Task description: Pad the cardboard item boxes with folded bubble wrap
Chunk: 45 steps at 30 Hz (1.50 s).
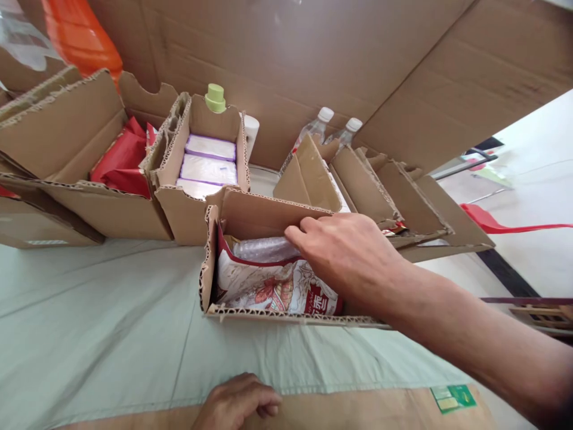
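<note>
A long cardboard box lies in front of me, its open side up. Inside it is a white and dark-red printed bag with a clear bubbly plastic pack behind it. My right hand reaches in from the right over the box, its fingers bent down at the plastic pack's right end. The fingertips are hidden, so what they grip does not show. My left hand rests at the near table edge, apart from the box, fingers curled with nothing visible in them.
Behind stand cardboard bins with red packets and white tissue packs. More cardboard dividers stand at right. Two clear bottles, a green cap and an orange bottle are farther back. A green card lies near right.
</note>
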Tool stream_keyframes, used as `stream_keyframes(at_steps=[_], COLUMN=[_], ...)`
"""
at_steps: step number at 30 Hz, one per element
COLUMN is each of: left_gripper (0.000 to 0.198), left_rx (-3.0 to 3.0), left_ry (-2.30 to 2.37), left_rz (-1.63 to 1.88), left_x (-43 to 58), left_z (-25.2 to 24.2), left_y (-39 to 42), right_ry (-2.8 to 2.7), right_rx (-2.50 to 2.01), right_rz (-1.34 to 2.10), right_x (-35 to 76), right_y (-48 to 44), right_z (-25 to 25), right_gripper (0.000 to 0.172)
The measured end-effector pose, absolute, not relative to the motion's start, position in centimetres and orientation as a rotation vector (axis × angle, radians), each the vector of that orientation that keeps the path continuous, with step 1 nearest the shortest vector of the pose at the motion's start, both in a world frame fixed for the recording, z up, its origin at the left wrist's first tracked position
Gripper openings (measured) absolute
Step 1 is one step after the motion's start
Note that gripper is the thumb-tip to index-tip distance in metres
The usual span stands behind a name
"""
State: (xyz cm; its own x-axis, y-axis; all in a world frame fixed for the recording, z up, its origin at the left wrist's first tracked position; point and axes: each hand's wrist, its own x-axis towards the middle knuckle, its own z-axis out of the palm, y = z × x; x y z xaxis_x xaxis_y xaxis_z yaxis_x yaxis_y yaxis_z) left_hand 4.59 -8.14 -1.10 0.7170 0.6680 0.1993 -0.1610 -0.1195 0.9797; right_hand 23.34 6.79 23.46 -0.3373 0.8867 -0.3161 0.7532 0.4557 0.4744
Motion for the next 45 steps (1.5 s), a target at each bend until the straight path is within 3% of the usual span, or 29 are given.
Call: stream_keyframes(at_steps=[7,12,17,19,24,27,31,33,35,37,40,42,45], left_gripper=[0.041,0.036,0.029,0.028,0.032,0.028,0.022,0.023,0.035,0.059,0.081,0.08,0.074], left_rx=[1.549,1.535,1.552,1.567,1.576,1.603,1.58,1.567,1.547,1.512,1.488,1.491,1.413], left_ry=[0.467,0.48,0.462,0.482,0.507,0.537,0.962,1.198,1.335,1.374,1.308,1.232,1.157], left_rz=[0.748,0.728,0.723,0.717,0.737,0.871,1.143,1.235,1.261,1.241,1.21,1.18,1.205], left_x=[4.5,4.5,4.5,4.5,4.5,4.3,2.3,0.7,-0.5,-0.9,0.1,1.6,4.0], left_z=[-1.3,-1.1,-0.5,-0.3,0.5,1.6,3.4,4.2,4.8,5.3,6.3,6.8,7.2], left_y=[-8.4,-8.2,-7.9,-7.8,-7.7,-7.9,-8.4,-8.1,-7.2,-5.6,-2.8,-1.4,-1.4], right_ry=[2.053,2.106,2.093,2.142,2.177,2.293,2.346,2.337,2.254,2.232,2.373,2.458,2.536], right_rx=[1.464,1.363,1.38,1.391,1.31,1.536,2.275,2.705,3.096,3.042,2.869,2.837,2.837], right_rz=[0.058,-0.033,0.136,0.173,-0.103,-0.025,0.067,0.105,-0.15,-0.703,-0.889,-0.942,-1.023], right_x=[23.6,23.5,24.2,24.5,24.8,26.4,31.4,34.0,35.6,35.6,32.9,30.5,28.2], right_y=[8.6,8.7,6.9,6.6,7.3,5.7,-1.2,-5.5,-8.8,-10.4,-9.3,-7.6,-6.7], right_z=[22.7,23.5,25.1,24.9,23.6,24.9,26.6,24.9,21.3,16.8,11.8,10.6,11.0], right_gripper=[0.022,0.024,0.017,0.025,0.04,0.035,0.029,0.025,0.02,0.025,0.05,0.055,0.045])
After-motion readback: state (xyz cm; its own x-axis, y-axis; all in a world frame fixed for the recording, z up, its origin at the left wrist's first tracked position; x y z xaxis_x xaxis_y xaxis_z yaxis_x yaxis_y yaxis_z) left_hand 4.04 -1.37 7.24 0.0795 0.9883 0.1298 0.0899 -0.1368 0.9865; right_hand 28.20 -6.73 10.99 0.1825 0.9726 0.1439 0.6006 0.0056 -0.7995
